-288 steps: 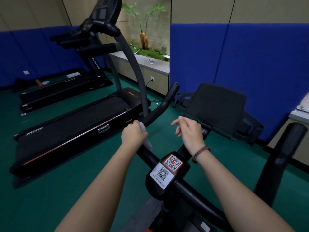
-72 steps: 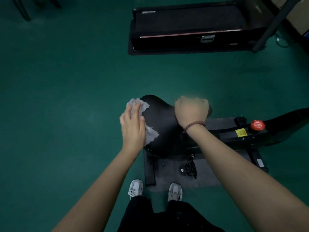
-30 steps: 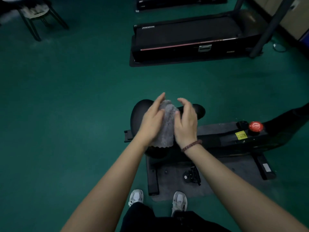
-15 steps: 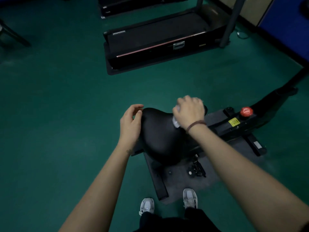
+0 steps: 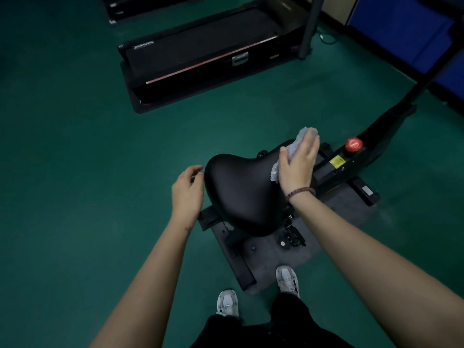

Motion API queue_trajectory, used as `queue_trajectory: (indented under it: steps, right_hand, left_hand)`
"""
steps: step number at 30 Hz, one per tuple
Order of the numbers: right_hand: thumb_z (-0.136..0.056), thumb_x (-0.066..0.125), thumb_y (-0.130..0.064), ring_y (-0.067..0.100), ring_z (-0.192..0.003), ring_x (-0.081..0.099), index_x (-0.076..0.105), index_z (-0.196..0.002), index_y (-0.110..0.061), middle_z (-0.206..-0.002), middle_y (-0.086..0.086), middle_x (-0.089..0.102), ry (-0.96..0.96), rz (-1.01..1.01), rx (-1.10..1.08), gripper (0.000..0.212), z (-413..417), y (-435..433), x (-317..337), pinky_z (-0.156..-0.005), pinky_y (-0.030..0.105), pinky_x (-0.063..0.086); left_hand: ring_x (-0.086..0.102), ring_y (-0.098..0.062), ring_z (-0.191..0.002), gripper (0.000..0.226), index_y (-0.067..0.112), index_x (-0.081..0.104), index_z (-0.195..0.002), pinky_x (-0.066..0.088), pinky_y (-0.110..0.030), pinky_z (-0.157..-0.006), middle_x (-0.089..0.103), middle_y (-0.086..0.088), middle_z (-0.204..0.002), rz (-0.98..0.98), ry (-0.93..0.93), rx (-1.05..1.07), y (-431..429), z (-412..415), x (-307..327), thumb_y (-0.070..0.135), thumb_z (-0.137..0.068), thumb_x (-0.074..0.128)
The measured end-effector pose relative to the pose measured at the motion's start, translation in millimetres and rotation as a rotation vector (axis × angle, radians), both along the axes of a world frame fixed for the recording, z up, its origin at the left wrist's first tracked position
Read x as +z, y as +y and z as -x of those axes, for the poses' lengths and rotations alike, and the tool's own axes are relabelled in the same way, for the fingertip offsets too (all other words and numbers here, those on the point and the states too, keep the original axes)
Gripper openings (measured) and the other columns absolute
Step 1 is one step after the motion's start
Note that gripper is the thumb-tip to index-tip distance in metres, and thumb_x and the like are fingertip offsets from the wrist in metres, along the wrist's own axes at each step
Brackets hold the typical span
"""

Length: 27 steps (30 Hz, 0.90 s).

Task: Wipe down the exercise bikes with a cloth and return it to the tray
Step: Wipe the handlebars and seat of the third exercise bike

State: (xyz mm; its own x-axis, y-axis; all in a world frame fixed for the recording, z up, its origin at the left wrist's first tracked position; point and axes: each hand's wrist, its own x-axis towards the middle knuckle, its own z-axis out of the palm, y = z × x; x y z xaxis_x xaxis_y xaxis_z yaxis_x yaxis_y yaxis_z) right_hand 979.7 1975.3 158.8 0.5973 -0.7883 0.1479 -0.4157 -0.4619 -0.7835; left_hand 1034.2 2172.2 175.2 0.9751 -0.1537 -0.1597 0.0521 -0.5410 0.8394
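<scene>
Right hand [image 5: 297, 164] flat, pressing cloth [image 5: 298, 136] on seat [image 5: 241, 192] nose; left hand [image 5: 187, 189] loose, empty, beside seat. Risk: no grip (flat palm only), so cloth could slide off onto floor [image 5: 75, 172].

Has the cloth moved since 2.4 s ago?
Yes. The cloth went from the saddle's wide end to its narrow nose, nearer the red knob, now under the right hand.

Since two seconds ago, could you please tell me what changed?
The cloth passed from the left hand to the right hand, which now presses it flat on the saddle near its nose. The left hand let go and hovers beside it. Saddle and red knob stayed put.
</scene>
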Motion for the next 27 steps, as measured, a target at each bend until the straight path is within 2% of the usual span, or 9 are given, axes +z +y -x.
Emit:
queue_trajectory:
  steps: [4, 6, 8, 12, 14, 17, 20, 24, 27]
  right_hand:
    - [-0.09, 0.052, -0.012, 0.035, -0.137, 0.022, 0.016, -0.145, -0.005, -0.149, 0.023, 0.012, -0.019, -0.025, -0.004, 0.066, 22, 33, -10, -0.111, 0.032, 0.021]
    - [-0.088, 0.052, -0.007, 0.033, -0.131, 0.029, 0.024, -0.14, 0.001, -0.143, 0.024, 0.023, -0.061, -0.067, 0.037, 0.06, 42, 56, -20, -0.106, 0.021, 0.021]
    - [-0.088, 0.049, -0.012, 0.027, -0.127, 0.034, 0.032, -0.136, 0.002, -0.135, 0.019, 0.033, -0.088, -0.104, 0.069, 0.052, 61, 72, -26, -0.101, 0.017, 0.022]
    - [-0.085, 0.038, -0.028, 0.023, -0.123, 0.038, 0.041, -0.129, 0.001, -0.128, 0.013, 0.04, -0.147, -0.076, 0.092, 0.053, 85, 92, -31, -0.106, 0.03, 0.029]
    - [-0.084, 0.038, -0.028, 0.024, -0.127, 0.034, 0.042, -0.129, -0.001, -0.132, 0.016, 0.04, -0.147, -0.014, 0.112, 0.053, 93, 107, -34, -0.108, 0.038, 0.029]
    - [-0.085, 0.04, -0.03, 0.029, -0.132, 0.03, 0.043, -0.129, -0.013, -0.138, 0.017, 0.04, -0.019, 0.181, 0.139, 0.048, 97, 126, -37, -0.105, 0.045, 0.028]
    - [-0.089, 0.036, -0.032, 0.031, -0.13, 0.036, 0.047, -0.128, -0.016, -0.137, 0.014, 0.044, 0.092, 0.37, 0.283, 0.044, 77, 130, -22, -0.101, 0.045, 0.035]
    - [-0.088, 0.028, -0.032, 0.032, -0.132, 0.038, 0.048, -0.131, -0.014, -0.14, 0.013, 0.045, 0.257, 0.514, 0.541, 0.051, 33, 132, -7, -0.101, 0.045, 0.038]
    - [-0.085, 0.032, -0.027, 0.032, -0.128, 0.044, 0.056, -0.123, -0.014, -0.133, 0.01, 0.052, 0.26, 0.607, 0.603, 0.047, 24, 130, -6, -0.095, 0.044, 0.044]
  left_hand:
    - [0.046, -0.003, -0.1, 0.032, 0.012, 0.057, -0.122, 0.031, -0.012, -0.081, 0.058, -0.003, -0.124, 0.002, 0.016, -0.061, 12, 9, -7, 0.015, -0.095, 0.041]
    - [0.046, -0.004, -0.1, 0.032, 0.012, 0.056, -0.123, 0.031, -0.013, -0.081, 0.058, -0.002, -0.124, 0.004, 0.03, -0.087, 17, 15, -11, 0.016, -0.095, 0.04]
    - [0.046, -0.004, -0.1, 0.032, 0.011, 0.056, -0.124, 0.032, -0.015, -0.083, 0.058, -0.003, -0.124, 0.004, 0.032, -0.1, 23, 20, -14, 0.016, -0.095, 0.04]
    - [0.048, -0.006, -0.103, 0.034, 0.012, 0.056, -0.124, 0.034, -0.018, -0.088, 0.058, -0.004, -0.125, 0.026, 0.054, -0.11, 28, 28, -18, 0.016, -0.095, 0.04]
    - [0.048, -0.008, -0.106, 0.034, 0.012, 0.056, -0.125, 0.034, -0.019, -0.089, 0.057, -0.004, -0.126, 0.035, 0.061, -0.112, 30, 31, -18, 0.016, -0.095, 0.039]
    - [0.048, -0.009, -0.108, 0.034, 0.012, 0.056, -0.124, 0.034, -0.018, -0.089, 0.058, -0.005, -0.125, 0.029, 0.052, -0.12, 33, 34, -19, 0.016, -0.095, 0.039]
    - [0.05, -0.011, -0.11, 0.033, 0.011, 0.057, -0.124, 0.033, -0.017, -0.087, 0.058, -0.006, -0.126, 0.021, 0.043, -0.122, 37, 36, -21, 0.016, -0.095, 0.04]
    - [0.052, -0.017, -0.112, 0.032, 0.011, 0.058, -0.122, 0.036, -0.02, -0.089, 0.059, -0.007, -0.124, 0.019, 0.02, -0.125, 40, 35, -23, 0.015, -0.095, 0.041]
    - [0.053, -0.019, -0.113, 0.032, 0.01, 0.057, -0.121, 0.037, -0.023, -0.093, 0.06, -0.007, -0.124, 0.02, 0.008, -0.127, 39, 34, -23, 0.013, -0.094, 0.041]
